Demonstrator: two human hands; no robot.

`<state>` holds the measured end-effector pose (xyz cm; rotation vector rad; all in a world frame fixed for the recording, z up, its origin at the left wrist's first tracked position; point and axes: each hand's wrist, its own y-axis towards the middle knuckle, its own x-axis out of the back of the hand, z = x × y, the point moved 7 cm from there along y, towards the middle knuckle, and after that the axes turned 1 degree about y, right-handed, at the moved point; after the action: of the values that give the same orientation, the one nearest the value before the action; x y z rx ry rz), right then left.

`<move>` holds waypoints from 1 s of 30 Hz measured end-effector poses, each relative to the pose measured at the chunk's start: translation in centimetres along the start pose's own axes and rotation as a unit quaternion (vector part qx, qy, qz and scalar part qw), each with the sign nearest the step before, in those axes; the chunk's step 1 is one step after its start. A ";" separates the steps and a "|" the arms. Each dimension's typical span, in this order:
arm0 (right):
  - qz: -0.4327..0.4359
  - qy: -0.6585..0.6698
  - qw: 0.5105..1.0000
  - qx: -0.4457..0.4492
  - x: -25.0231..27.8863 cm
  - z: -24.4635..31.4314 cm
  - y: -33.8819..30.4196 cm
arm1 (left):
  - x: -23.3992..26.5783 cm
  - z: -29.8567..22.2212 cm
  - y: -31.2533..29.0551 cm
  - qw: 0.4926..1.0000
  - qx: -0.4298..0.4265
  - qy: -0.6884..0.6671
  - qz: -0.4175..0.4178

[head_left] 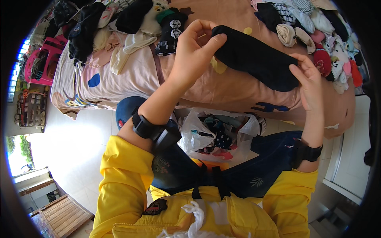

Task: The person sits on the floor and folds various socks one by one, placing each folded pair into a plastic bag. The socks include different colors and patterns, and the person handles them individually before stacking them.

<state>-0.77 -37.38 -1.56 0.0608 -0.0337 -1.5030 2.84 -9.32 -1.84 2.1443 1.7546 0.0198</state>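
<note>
A black sock point(254, 57) is stretched out flat between my two hands, above the bed-like surface covered with a patterned pinkish cloth point(198, 93). My left hand point(195, 49) pinches one end of it between thumb and fingers. At the opposite, lower right end, my right hand point(307, 79) grips the edge with thumb and fingertips. Close beyond my left hand lies a dark sock with a white pattern point(171, 33). A rolled cream sock point(286, 35) rests past the black sock toward the right.
Heaped socks point(131, 23) cover the far left of the cloth, and another mixed pile point(325, 43) the far right. Between my knees a translucent plastic bag point(195, 137) holds more socks. A pink plastic basket point(47, 59) stands at the left; a white cabinet point(351, 146) at the right.
</note>
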 end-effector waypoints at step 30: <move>-0.010 -0.365 0.914 0.175 -2.8 -0.1 -0.4 | -0.3 0.9 -0.2 0.914 -0.113 0.388 -0.026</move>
<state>-1.33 -34.60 -1.60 -0.2178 -0.9073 -1.4502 2.76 -9.85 -2.71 2.0429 2.0562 1.1426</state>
